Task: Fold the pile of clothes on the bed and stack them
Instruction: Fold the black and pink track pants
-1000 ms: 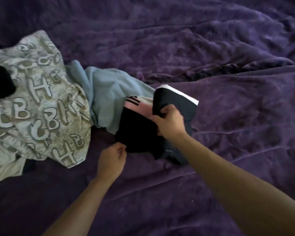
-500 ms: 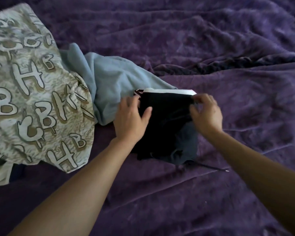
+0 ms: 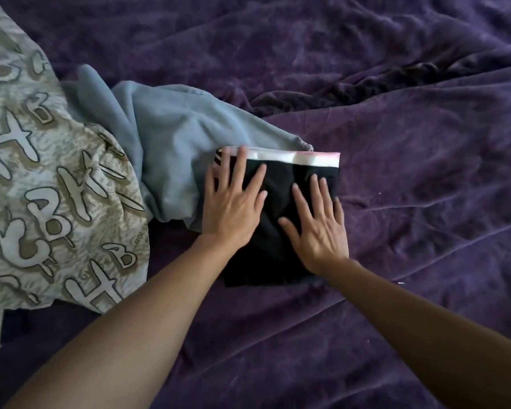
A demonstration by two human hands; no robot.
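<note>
Pressing down on the folded black garment [image 3: 279, 190], I have both palms flat on it. My left hand [image 3: 233, 214] covers its left side, fingers [image 3: 239, 175] straight and a little spread, the longest one reaching up onto the white band [image 3: 307, 158] that runs along the garment's far edge. My right hand [image 3: 319, 228] lies on the right side, its fingers also straight and slightly fanned, thumb pointing in toward the left hand. The two hands are near each other but apart, with a strip of black cloth showing between them. Neither hand grips or pinches anything.

The black garment is folded into a rough rectangle and lies on the purple bed cover [image 3: 425, 187], its near edge showing below my wrists. The white band has a pink tinge at its right end, and a few dark and light stripes peek out at the left corner beside my left hand.

Just to the left, a light blue garment [image 3: 174, 137] lies crumpled and unfolded, and the left edge of the black garment rests on top of it. Further left, overlapping the blue garment, is a grey-green printed cloth [image 3: 56, 196] with big pale letters, spread loosely and running out of view at the left edge. The bed cover is wrinkled, with deep creases to the right and at the far side.
</note>
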